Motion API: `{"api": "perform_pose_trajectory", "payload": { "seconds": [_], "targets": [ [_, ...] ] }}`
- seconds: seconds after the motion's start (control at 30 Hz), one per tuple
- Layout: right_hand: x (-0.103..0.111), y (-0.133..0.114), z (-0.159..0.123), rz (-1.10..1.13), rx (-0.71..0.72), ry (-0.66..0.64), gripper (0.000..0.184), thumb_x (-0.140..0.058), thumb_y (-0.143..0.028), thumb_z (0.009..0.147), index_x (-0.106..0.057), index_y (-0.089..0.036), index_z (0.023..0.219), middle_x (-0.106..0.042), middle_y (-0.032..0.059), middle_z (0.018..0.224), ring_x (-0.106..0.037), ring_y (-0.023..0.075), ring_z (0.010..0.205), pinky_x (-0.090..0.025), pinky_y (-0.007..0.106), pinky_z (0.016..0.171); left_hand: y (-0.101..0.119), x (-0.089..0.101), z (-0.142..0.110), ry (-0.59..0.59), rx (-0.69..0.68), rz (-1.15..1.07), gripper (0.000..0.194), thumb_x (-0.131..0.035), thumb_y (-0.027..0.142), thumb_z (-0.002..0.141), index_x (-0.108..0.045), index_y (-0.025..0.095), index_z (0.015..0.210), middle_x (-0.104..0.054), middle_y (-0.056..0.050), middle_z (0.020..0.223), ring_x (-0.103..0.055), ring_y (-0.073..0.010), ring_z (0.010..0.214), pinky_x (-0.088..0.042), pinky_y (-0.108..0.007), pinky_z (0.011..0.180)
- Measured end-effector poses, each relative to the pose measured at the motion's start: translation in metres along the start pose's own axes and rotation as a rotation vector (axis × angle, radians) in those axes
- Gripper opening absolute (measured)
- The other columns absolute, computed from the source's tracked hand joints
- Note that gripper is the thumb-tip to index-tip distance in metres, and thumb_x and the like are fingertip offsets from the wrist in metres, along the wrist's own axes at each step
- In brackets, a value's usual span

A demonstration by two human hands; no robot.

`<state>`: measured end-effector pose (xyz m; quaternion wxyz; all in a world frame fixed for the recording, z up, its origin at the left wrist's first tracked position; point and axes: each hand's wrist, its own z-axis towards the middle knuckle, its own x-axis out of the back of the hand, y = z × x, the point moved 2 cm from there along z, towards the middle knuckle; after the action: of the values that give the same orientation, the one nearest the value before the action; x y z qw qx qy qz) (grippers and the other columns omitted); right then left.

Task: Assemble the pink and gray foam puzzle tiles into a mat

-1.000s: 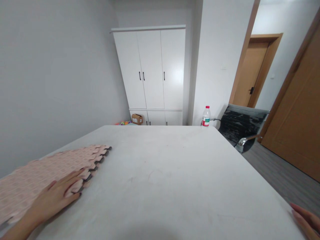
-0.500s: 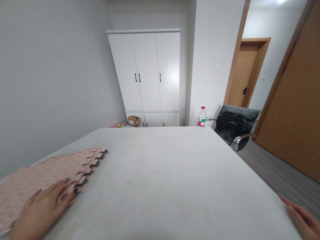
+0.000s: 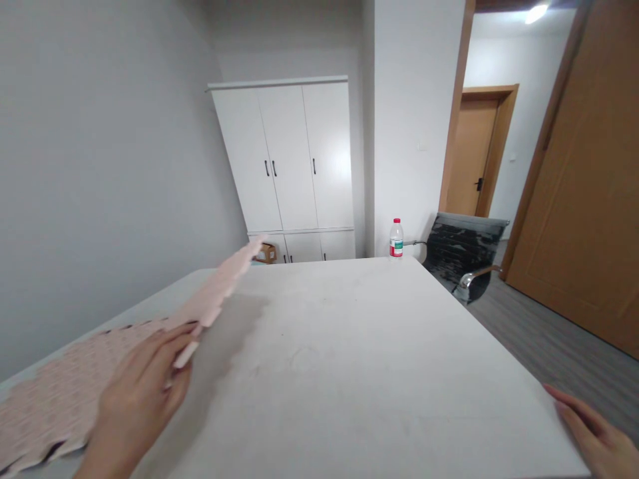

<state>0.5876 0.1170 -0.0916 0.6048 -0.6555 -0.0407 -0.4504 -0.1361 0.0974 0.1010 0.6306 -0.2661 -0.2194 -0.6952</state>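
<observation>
My left hand (image 3: pixel 144 386) is closed on a pink foam mat tile (image 3: pixel 219 283) with jagged interlocking edges. This tile is raised and tilted, its far end up off the table. Beneath and left of it, more pink mat (image 3: pixel 64 379) of the same kind lies on the white table (image 3: pixel 359 359). Part of the held tile's near edge is hidden by my fingers. At the table's right edge, my right hand (image 3: pixel 594 426) rests with fingers stretched out against the edge, holding no loose thing.
A clear bottle with a red cap (image 3: pixel 396 238) stands at the table's far right corner. Past that corner is a worn black chair (image 3: pixel 466 256). Behind the table are a white wardrobe (image 3: pixel 284 159) and a cardboard box (image 3: pixel 267 253). A grey wall borders the left.
My left hand has moved up and to the right, lifting a foam mat tile off the others. My right hand stays at the table edge. The view has shifted slightly.
</observation>
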Motion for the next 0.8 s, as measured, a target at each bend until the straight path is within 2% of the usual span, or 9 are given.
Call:
{"api": "perform_pose_trajectory", "payload": {
  "seconds": [0.07, 0.13, 0.23, 0.33, 0.4, 0.47, 0.57, 0.67, 0.8],
  "targets": [
    [0.000, -0.002, -0.001, 0.011, 0.049, 0.019, 0.048, -0.053, -0.058, 0.072, -0.073, -0.027, 0.102, -0.072, 0.0047, 0.077, -0.067, 0.0263, 0.060, -0.052, 0.034, 0.051, 0.060, -0.001, 0.013, 0.031, -0.197, -0.086, 0.031, -0.045, 0.021, 0.085, -0.046, 0.026, 0.115, -0.057, -0.005, 0.126, -0.047, -0.0230, 0.124, -0.036, -0.044, 0.109],
    [0.000, -0.003, -0.002, 0.011, 0.084, 0.038, 0.048, -0.053, -0.057, 0.071, -0.073, -0.027, 0.103, -0.073, 0.0042, 0.080, -0.067, 0.0256, 0.063, -0.052, 0.033, 0.053, 0.122, -0.006, 0.022, 0.050, -0.373, -0.214, 0.039, -0.044, 0.008, 0.083, -0.046, 0.024, 0.119, -0.058, -0.007, 0.127, -0.050, -0.0179, 0.123, -0.042, -0.035, 0.105],
    [0.000, -0.002, -0.002, -0.002, 0.063, 0.041, 0.051, -0.050, -0.059, 0.073, -0.072, -0.028, 0.107, -0.073, 0.0033, 0.088, -0.069, 0.0268, 0.074, -0.053, 0.034, 0.060, 0.212, -0.021, 0.020, 0.056, -0.593, -0.447, 0.041, -0.037, -0.001, 0.080, -0.051, 0.018, 0.113, -0.065, -0.007, 0.117, -0.052, -0.0122, 0.120, -0.041, -0.030, 0.106],
    [-0.002, 0.000, -0.001, -0.005, 0.044, 0.023, 0.052, -0.047, -0.062, 0.076, -0.071, -0.028, 0.108, -0.073, 0.0025, 0.091, -0.068, 0.0277, 0.084, -0.054, 0.034, 0.065, 0.286, -0.052, -0.002, -0.026, -0.794, -0.588, 0.022, -0.041, 0.010, 0.087, -0.058, 0.020, 0.097, -0.069, -0.003, 0.108, -0.057, -0.0099, 0.112, -0.028, -0.034, 0.115],
    [-0.003, 0.002, -0.001, 0.020, 0.055, 0.027, 0.052, -0.045, -0.062, 0.078, -0.070, -0.028, 0.109, -0.073, 0.0021, 0.095, -0.068, 0.0271, 0.088, -0.054, 0.033, 0.068, 0.320, -0.080, -0.025, 0.114, -0.845, -0.634, 0.012, -0.051, 0.024, 0.090, -0.058, 0.024, 0.079, -0.071, 0.002, 0.096, -0.060, -0.0092, 0.106, -0.022, -0.033, 0.117],
    [-0.004, 0.001, -0.002, 0.063, 0.072, 0.041, 0.053, -0.043, -0.061, 0.081, -0.069, -0.027, 0.111, -0.072, 0.0024, 0.100, -0.067, 0.0263, 0.094, -0.053, 0.032, 0.075, 0.340, -0.109, -0.048, 0.222, -0.872, -0.661, 0.019, -0.055, 0.030, 0.089, -0.059, 0.025, 0.071, -0.072, 0.005, 0.091, -0.061, -0.0090, 0.104, -0.022, -0.032, 0.117],
    [-0.007, -0.001, -0.005, 0.122, 0.098, 0.034, 0.054, -0.042, -0.060, 0.083, -0.065, -0.026, 0.118, -0.068, 0.0033, 0.113, -0.062, 0.0261, 0.106, -0.049, 0.036, 0.092, 0.347, -0.142, -0.071, 0.163, -0.892, -0.655, 0.021, -0.054, 0.033, 0.090, -0.063, 0.025, 0.073, -0.073, 0.006, 0.095, -0.062, -0.0072, 0.104, -0.025, -0.028, 0.116],
    [-0.010, 0.000, -0.005, 0.162, 0.177, -0.015, 0.052, -0.049, -0.059, 0.080, -0.065, -0.026, 0.116, -0.062, 0.0037, 0.125, -0.054, 0.0268, 0.119, -0.035, 0.041, 0.107, 0.341, -0.151, -0.076, 0.099, -0.872, -0.648, 0.021, -0.053, 0.035, 0.091, -0.064, 0.024, 0.077, -0.072, 0.004, 0.100, -0.061, -0.0074, 0.107, -0.015, -0.032, 0.119],
    [-0.007, 0.016, -0.003, 0.156, 0.269, -0.047, 0.045, -0.056, -0.056, 0.076, -0.071, -0.024, 0.105, -0.058, 0.0061, 0.129, -0.050, 0.0299, 0.122, -0.027, 0.045, 0.112, 0.337, -0.153, -0.078, 0.082, -0.813, -0.669, 0.021, -0.051, 0.037, 0.092, -0.063, 0.024, 0.079, -0.072, 0.004, 0.101, -0.059, -0.0066, 0.110, -0.008, -0.033, 0.119]
  ]
}}
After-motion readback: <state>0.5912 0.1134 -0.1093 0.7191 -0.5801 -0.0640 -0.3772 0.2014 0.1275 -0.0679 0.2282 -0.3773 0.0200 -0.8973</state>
